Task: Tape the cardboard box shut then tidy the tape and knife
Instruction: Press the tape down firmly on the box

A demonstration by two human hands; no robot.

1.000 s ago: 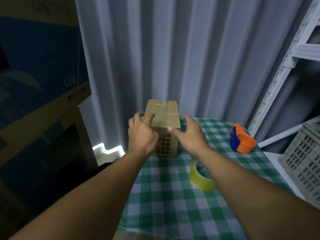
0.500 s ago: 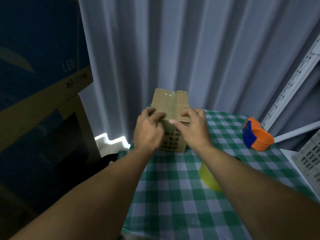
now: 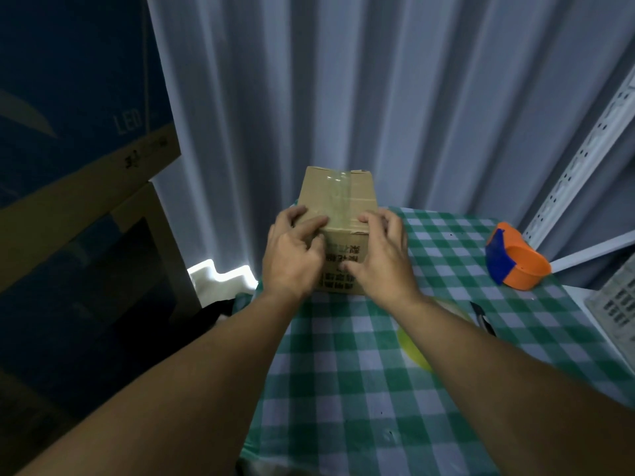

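A small cardboard box (image 3: pixel 338 192) stands at the far edge of the green checked table (image 3: pixel 343 389), with a strip of clear tape running over its top. My left hand (image 3: pixel 292 254) rests on the box's near left corner, fingers on the top. My right hand (image 3: pixel 381 257) presses the near right corner, thumb on the printed front face. A yellow tape roll (image 3: pixel 414 352) lies behind my right forearm, mostly hidden. Just right of that forearm, a thin dark knife (image 3: pixel 482 317) lies on the cloth.
An orange and blue tape dispenser (image 3: pixel 515 261) sits at the table's far right. A grey curtain hangs behind. A white metal rack (image 3: pixel 584 156) and a grey plastic crate (image 3: pixel 615 304) stand to the right. Large cartons (image 3: pixel 79 173) are stacked on the left.
Both hands have slid onto the box's near top edge and front, pressing closer together. The view has shifted left, so the dispenser sits further right and the knife shows.
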